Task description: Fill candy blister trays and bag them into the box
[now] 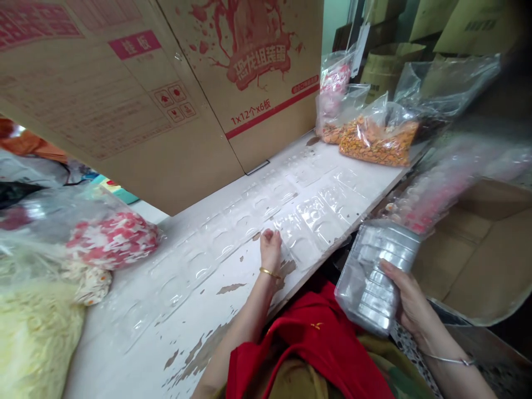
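My right hand [401, 293] grips a thick stack of clear plastic trays [378, 271] beyond the table's front edge, its thumb pressed on the top. On the white table, my left hand [271, 249] has its fingers curled together at the edge of a clear plastic tray [297, 241]. Whether the fingers pinch that edge is hidden. Similar clear trays with round hollows lie flat in two rows, one row [222, 241] running along the cardboard box and a shorter one to the right of my left hand.
A large printed cardboard box [199, 111] stands along the table's back. Bags of red-and-white pieces [114, 238] and pale yellow pieces [37, 332] sit at left. At the far end lies a bag of orange pieces [378, 141]. An open carton [477, 249] stands at right.
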Motion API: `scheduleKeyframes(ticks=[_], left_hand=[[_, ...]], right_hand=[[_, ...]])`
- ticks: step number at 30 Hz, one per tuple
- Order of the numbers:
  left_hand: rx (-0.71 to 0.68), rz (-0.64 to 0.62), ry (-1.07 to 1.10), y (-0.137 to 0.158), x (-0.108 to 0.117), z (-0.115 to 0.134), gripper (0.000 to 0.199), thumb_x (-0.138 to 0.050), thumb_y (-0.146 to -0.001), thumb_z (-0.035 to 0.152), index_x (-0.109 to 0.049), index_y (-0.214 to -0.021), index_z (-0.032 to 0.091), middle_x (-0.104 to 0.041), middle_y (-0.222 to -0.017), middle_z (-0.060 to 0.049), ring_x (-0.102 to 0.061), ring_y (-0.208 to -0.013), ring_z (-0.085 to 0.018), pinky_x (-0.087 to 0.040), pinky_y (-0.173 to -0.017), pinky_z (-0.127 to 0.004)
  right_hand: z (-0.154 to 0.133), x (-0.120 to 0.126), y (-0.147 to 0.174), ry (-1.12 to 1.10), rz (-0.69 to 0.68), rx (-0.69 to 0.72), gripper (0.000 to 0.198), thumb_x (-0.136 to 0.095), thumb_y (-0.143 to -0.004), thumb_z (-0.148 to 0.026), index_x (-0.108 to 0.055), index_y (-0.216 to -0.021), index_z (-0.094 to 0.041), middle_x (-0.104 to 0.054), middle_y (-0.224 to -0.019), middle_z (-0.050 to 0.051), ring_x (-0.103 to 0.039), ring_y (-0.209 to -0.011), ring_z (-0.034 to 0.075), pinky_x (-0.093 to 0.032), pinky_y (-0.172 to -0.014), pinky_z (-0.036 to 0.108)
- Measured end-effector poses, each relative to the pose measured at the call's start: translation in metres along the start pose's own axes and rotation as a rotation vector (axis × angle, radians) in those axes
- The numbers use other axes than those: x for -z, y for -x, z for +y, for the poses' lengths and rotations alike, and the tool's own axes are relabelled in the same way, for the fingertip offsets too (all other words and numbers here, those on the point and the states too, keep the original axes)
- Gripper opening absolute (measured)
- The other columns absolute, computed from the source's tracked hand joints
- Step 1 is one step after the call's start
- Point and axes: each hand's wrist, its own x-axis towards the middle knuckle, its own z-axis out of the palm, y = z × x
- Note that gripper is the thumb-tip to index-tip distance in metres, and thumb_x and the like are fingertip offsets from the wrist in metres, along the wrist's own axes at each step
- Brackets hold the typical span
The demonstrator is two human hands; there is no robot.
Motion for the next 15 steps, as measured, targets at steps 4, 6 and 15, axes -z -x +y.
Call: scheduleKeyframes(ticks=[4,6,15], left_hand=[[-0.217,-0.193,-0.295,0.047,0.003,0.026,0.033,-0.075,-0.071,0.028,-0.063,-0.101,0.021,-0.059,-0.112,-0.007,-0.051,-0.11,-0.021,-0.04,-0.093,-0.028],[-0.141,-0.495,-0.352,0.077,0.002,0.047,0.023,-0.069,-0.078,0.035,-0.068,-0.095,0.019,-0.063,-0.099,-0.007,-0.054,-0.096,-0.02,-0.041,-0.087,-0.028],[0.031,-0.52,-0.165,0.13,0.0,0.076,0.031,-0.075,-0.072,0.034,-0.053,-0.064,0.015,-0.05,-0.065,0.002,-0.043,-0.063,-0.009,-0.034,-0.062,-0.023]], right_hand=[[0.006,-0.022,0.01,0.151,-0.141,0.09,0.063,-0.085,-0.058,-0.038,-0.058,-0.112,-0.018,-0.07,-0.097,0.006,-0.067,-0.083,0.024,-0.054,-0.072,0.032],[0.011,-0.036,0.015,0.212,-0.264,0.141,0.062,-0.085,-0.059,-0.038,-0.058,-0.112,-0.021,-0.07,-0.102,0.006,-0.065,-0.091,0.025,-0.052,-0.078,0.034],[0.017,-0.085,0.033,0.175,-0.669,-0.135,0.064,-0.084,-0.058,-0.04,-0.058,-0.113,-0.023,-0.069,-0.107,0.006,-0.064,-0.095,0.026,-0.051,-0.079,0.035]])
